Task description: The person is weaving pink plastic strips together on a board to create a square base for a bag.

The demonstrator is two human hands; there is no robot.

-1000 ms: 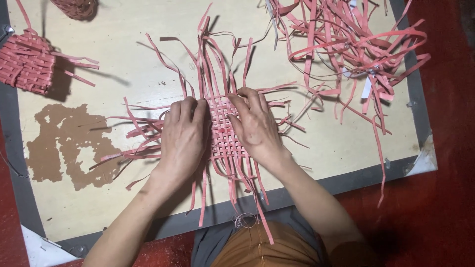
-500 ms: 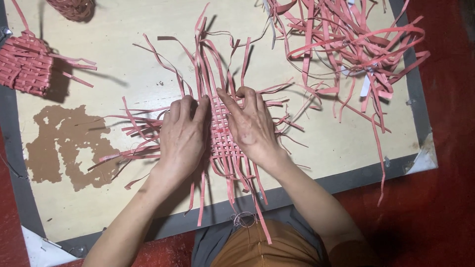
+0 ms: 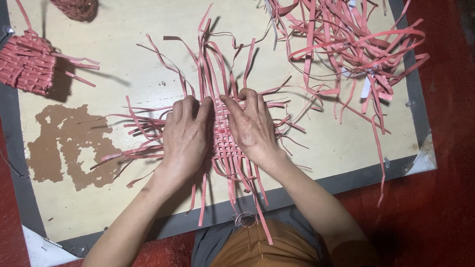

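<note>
Hands flat on work, both palms down. Left hand [image 3: 185,136] and right hand [image 3: 252,129] lie side by side on a small flat mat of woven pink plastic strips [image 3: 225,141], which sits on a pale beige board with a grey border [image 3: 316,163]. Fingers of each hand are spread and pressed onto the weave rather than closed around anything; the fingertips [image 3: 205,102] of both hands meet near the mat's far edge, index fingers almost touching. Whether a single strip is nipped under those tips cannot be told.

Loose ends of the mat fan out from under the hands on every side: long upright strips [image 3: 205,59] beyond the fingertips, sideways strips [image 3: 133,123] out past the left hand, shorter ones just right of the right hand, and trailing ends [image 3: 257,212] running back past the wrists over the board's near edge, toward orange-brown cloth [image 3: 262,247] on the person's lap.

Well beyond the right hand, up and to its right, a tangled heap of loose pink strips [image 3: 351,49] covers that corner of the board. Well beyond the left hand, at the far left edge, lies a finished-looking square of pink weave [image 3: 27,64]; a rounder woven piece [image 3: 76,7] shows partly at the top edge. A brown patch of worn surface [image 3: 69,143] marks the board left of the left forearm. Red floor [image 3: 445,198] surrounds the board.
</note>
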